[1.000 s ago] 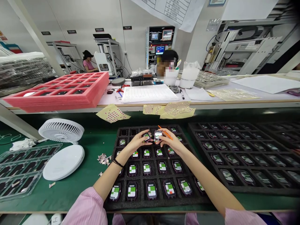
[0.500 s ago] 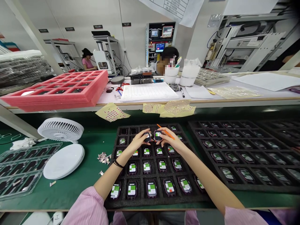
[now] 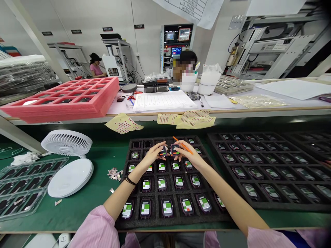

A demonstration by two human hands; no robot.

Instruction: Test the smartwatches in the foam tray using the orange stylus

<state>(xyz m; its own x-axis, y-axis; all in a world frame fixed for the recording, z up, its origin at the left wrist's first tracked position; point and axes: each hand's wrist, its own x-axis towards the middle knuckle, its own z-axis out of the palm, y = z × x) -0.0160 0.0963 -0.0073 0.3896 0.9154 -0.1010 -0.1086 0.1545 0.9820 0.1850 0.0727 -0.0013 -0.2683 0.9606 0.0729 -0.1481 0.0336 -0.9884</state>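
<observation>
Two small watch-like devices with lit screens are held side by side above a black foam tray (image 3: 169,193). My left hand (image 3: 154,152) is closed on the left watch (image 3: 162,151). The right watch (image 3: 175,149) is in the fingers of my right hand (image 3: 187,153), which also has an orange stick (image 3: 183,145) lying across it. Below both hands, rows of similar watches with green and white screens sit in the tray's compartments. My fingertips are partly hidden behind the two devices.
A second black tray (image 3: 234,187) of watches lies at the right. On the left are a white fan (image 3: 70,177), clear plastic trays (image 3: 28,193) and small scraps (image 3: 114,174). A shelf edge (image 3: 147,115) with a pink foam tray (image 3: 103,103) crosses behind. Two people sit beyond.
The screens of both held watches have changed from mostly white and green to darker pictures with orange and green. My hands have barely moved.
</observation>
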